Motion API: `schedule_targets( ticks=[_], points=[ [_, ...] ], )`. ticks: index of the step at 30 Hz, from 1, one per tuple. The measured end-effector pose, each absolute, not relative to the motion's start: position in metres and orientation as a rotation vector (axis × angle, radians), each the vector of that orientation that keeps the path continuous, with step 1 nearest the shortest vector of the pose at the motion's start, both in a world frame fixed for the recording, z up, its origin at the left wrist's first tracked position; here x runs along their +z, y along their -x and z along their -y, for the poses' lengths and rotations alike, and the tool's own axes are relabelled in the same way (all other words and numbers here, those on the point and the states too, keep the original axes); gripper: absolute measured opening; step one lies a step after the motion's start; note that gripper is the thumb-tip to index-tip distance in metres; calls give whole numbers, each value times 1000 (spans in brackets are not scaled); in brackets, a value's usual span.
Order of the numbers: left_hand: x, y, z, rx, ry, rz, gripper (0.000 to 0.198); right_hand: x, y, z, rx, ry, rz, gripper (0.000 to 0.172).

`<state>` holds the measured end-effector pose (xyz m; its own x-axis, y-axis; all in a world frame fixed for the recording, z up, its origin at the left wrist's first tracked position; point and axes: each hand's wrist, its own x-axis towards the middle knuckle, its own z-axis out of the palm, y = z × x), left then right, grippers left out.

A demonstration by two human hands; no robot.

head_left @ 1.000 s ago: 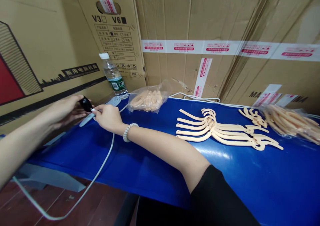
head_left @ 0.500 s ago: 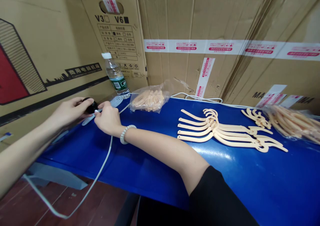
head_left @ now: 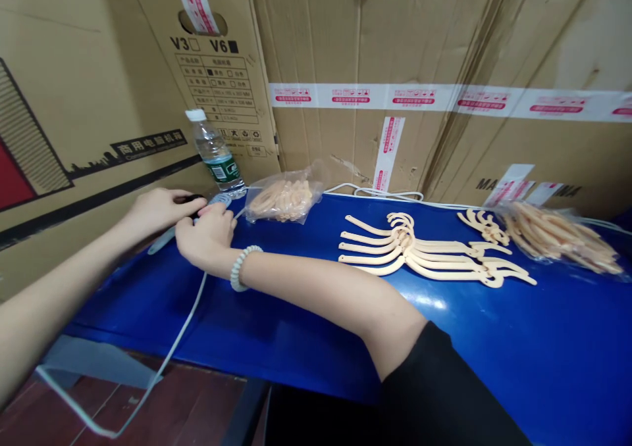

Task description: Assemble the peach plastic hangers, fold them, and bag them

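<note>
Over the left end of the blue table, my left hand (head_left: 157,210) is closed around a dark rounded object (head_left: 193,198), mostly covered by the fingers. Beside it my right hand (head_left: 207,234), with a beaded bracelet (head_left: 239,270) at the wrist, has its fingers curled together; what they hold, if anything, is hidden. A pale handle-like strip (head_left: 162,242) shows below the left hand. Just behind the right hand is a pale slotted piece (head_left: 220,200). A white cable (head_left: 190,331) passes by the right hand and loops down past the table edge.
A water bottle (head_left: 217,160) stands behind the hands. Next to it lies a clear bag of beige parts (head_left: 281,199). Joined beige curved pieces (head_left: 405,248), a smaller group (head_left: 486,227) and another bag (head_left: 557,232) lie rightward. Cardboard boxes (head_left: 345,38) wall the back.
The view has shifted slightly, moving the scene left. My hands have come closer together, and the dark object, plainly visible before, is now mostly covered.
</note>
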<state>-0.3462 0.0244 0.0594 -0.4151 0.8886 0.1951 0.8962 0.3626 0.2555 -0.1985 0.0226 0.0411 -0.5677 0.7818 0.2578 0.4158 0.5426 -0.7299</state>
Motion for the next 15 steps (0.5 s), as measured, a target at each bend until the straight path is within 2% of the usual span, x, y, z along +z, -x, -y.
schedule_targets(
  ticks=[2, 7, 10, 15],
  points=[
    [57, 339, -33, -361, 1768, 2527, 63, 47, 170, -12, 925, 1072, 2071, 25],
    [40, 318, -38, -174, 1790, 2417, 60, 40, 65, 8, 1157, 1001, 1928, 18],
    [31, 310, -37, -160, 1759, 2341, 58, 46, -11, 12, 1487, 1006, 1658, 18],
    [32, 283, -29, -435, 1717, 1915, 40, 80, -149, -10, 1303, 969, 1495, 11]
  ],
)
